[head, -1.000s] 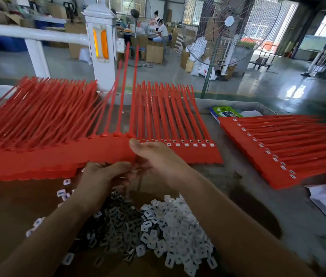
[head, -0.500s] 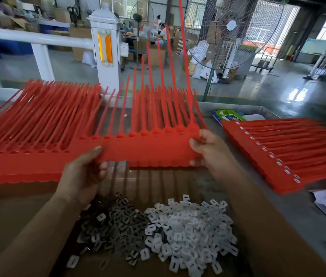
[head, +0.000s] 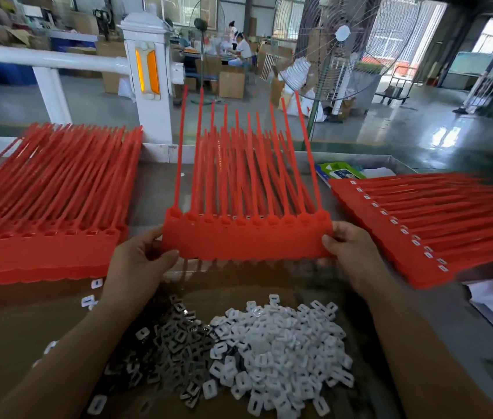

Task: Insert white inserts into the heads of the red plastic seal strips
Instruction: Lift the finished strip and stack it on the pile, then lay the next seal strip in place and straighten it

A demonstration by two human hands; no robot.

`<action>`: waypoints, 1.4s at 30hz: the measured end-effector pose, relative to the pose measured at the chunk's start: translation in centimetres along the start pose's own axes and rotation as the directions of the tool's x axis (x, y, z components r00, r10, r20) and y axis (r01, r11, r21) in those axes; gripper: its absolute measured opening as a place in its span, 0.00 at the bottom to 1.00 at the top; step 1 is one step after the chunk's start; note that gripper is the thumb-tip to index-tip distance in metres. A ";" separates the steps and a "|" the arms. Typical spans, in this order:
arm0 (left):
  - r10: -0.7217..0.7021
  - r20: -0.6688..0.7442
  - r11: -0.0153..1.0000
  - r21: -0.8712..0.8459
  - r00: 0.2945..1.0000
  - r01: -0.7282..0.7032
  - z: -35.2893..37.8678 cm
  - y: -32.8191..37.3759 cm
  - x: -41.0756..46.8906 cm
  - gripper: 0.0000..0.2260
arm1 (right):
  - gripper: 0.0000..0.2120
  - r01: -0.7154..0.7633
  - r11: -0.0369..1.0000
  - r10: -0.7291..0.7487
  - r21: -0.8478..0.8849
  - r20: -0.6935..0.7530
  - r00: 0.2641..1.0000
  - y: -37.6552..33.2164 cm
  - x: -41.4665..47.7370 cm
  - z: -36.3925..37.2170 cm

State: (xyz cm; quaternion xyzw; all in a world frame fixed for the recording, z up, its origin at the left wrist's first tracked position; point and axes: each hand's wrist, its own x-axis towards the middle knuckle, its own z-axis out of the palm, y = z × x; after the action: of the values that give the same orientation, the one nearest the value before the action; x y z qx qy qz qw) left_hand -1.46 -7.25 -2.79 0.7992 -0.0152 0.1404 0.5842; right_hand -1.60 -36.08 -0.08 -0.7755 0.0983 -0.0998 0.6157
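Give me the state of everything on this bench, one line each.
Centre bank of red plastic seal strips: lifted.
Left grip: holds its left end.
Right grip: holds its right end.
Left stack of red strips: lying, heads empty.
Right stack of red strips: lying, white inserts fitted.
Pile of white plastic inserts: loose.

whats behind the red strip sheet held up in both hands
Behind the held sheet, more red strips lie on the table, tails pointing away. The sheet covers their heads, so whether inserts are fitted cannot be seen. The left hand and right hand hold its ends.
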 end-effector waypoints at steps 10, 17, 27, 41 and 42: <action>0.120 0.054 0.894 0.429 0.991 -0.132 0.7 0.5 -0.3 0.28 | 0.08 0.011 0.912 -0.092 -0.410 -0.178 0.980 2.7 0.8 -0.4; 0.078 0.038 0.876 0.475 0.996 -0.086 0.8 -0.4 -0.1 0.20 | 0.07 -0.089 0.866 -0.049 -0.492 -0.261 0.964 3.1 1.1 -0.6; 0.143 0.069 0.869 0.469 0.987 -0.158 0.9 -0.8 0.0 0.10 | 0.14 -0.092 0.810 -0.115 -0.580 -0.310 0.944 3.2 1.0 -1.1; 0.195 0.324 0.764 0.542 0.926 -0.351 1.0 -0.7 -0.4 0.15 | 0.16 -0.091 0.729 -0.128 -0.678 -0.266 0.956 3.9 1.1 -1.2; 0.207 0.369 0.743 0.543 0.906 -0.391 1.0 -0.7 -0.5 0.15 | 0.16 -0.088 0.727 -0.132 -0.681 -0.264 0.956 3.8 1.0 -1.2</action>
State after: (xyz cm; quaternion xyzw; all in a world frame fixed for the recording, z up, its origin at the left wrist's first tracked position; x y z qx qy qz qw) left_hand -1.58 -8.07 -3.85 0.9416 -0.1828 0.1142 0.2587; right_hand -1.05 -38.35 -3.51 -0.9251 0.2093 -0.1778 0.2623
